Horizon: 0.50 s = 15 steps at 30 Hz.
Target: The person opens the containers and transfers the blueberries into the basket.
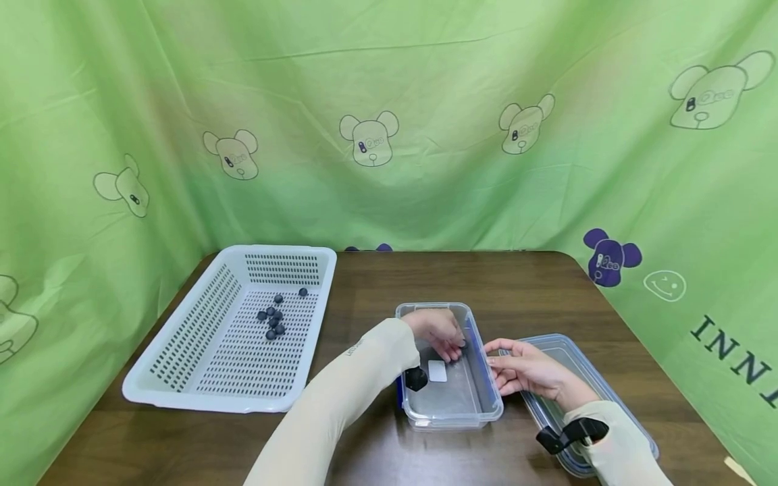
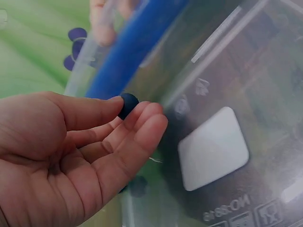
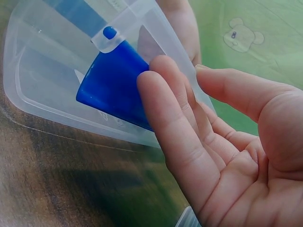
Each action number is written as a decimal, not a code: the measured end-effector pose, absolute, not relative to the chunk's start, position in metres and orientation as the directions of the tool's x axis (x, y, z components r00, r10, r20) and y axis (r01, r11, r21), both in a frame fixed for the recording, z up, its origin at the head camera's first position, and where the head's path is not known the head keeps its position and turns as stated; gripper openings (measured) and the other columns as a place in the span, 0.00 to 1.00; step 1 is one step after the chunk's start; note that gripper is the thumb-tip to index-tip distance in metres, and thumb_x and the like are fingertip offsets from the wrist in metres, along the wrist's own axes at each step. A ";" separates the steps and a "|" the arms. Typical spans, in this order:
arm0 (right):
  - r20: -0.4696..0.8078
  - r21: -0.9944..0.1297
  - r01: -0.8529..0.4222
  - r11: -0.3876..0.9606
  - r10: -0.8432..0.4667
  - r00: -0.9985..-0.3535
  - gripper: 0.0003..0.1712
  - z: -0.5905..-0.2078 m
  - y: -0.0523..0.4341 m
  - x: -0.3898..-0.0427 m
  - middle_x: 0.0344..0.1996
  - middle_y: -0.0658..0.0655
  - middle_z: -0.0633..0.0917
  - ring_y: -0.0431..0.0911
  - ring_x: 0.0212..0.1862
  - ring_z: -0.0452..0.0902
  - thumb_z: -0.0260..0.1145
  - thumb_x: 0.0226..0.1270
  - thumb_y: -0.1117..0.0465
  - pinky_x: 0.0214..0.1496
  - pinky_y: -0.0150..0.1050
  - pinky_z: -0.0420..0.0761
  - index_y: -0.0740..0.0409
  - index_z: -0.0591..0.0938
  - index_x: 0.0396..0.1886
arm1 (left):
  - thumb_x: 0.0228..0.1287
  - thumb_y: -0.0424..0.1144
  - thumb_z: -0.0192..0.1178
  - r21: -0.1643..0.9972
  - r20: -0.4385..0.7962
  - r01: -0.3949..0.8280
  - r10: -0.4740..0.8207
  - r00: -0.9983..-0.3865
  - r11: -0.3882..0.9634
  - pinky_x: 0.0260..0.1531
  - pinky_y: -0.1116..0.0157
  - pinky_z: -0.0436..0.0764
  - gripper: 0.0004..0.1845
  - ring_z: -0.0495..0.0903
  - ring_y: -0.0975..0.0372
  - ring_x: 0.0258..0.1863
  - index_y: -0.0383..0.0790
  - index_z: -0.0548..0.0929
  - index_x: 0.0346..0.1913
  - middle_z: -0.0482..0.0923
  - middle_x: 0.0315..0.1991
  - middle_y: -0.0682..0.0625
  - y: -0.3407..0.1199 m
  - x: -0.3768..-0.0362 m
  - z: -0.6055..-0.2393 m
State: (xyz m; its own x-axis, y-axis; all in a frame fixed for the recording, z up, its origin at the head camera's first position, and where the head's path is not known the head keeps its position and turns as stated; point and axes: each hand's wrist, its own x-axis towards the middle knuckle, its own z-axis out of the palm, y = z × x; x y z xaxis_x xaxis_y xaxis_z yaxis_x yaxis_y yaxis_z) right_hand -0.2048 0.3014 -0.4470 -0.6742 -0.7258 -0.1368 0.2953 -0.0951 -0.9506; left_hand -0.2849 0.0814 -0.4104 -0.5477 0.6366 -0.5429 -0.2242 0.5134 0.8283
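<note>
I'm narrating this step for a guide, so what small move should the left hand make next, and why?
Probably part thumb and fingertips to drop the dark ball into the clear container. The left hand pinches it just inside the container, while the right hand rests open against the outside wall.

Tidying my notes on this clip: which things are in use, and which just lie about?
In use:
left hand pinching a dark berry
clear container
right hand steadying it
white basket of berries

Lying about:
clear lid
green curtain
</note>
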 end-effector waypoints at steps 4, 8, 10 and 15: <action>-0.136 -0.951 0.293 -0.095 -0.725 -0.675 0.14 -0.448 0.301 -0.205 0.32 0.54 0.85 0.43 0.35 0.85 0.48 0.79 0.71 0.40 0.37 0.88 0.53 0.74 0.54 | 0.75 0.24 0.49 0.854 -0.504 -0.197 0.676 -0.537 0.481 0.24 0.68 0.83 0.08 0.78 0.59 0.23 0.31 0.75 0.34 0.77 0.25 0.43 0.076 -0.285 -0.398; -0.137 -0.952 0.291 -0.090 -0.727 -0.673 0.14 -0.448 0.301 -0.205 0.33 0.54 0.85 0.42 0.34 0.85 0.48 0.79 0.71 0.40 0.36 0.88 0.53 0.74 0.54 | 0.75 0.25 0.50 0.890 -0.445 -0.195 0.692 -0.568 0.412 0.33 0.62 0.88 0.05 0.80 0.59 0.26 0.30 0.76 0.39 0.79 0.26 0.43 0.069 -0.288 -0.388; -0.135 -0.953 0.290 -0.090 -0.729 -0.671 0.14 -0.448 0.302 -0.205 0.33 0.54 0.86 0.42 0.34 0.85 0.48 0.79 0.71 0.39 0.36 0.88 0.53 0.74 0.54 | 0.75 0.25 0.50 0.903 -0.422 -0.207 0.696 -0.580 0.375 0.37 0.60 0.88 0.04 0.81 0.59 0.27 0.28 0.76 0.43 0.79 0.27 0.43 0.065 -0.289 -0.385; -0.135 -0.950 0.298 -0.095 -0.735 -0.665 0.14 -0.447 0.302 -0.205 0.33 0.55 0.86 0.43 0.34 0.85 0.47 0.79 0.71 0.40 0.37 0.88 0.53 0.75 0.54 | 0.75 0.25 0.49 0.926 -0.374 -0.206 0.703 -0.605 0.316 0.42 0.57 0.88 0.09 0.81 0.58 0.29 0.23 0.75 0.52 0.80 0.29 0.43 0.053 -0.289 -0.379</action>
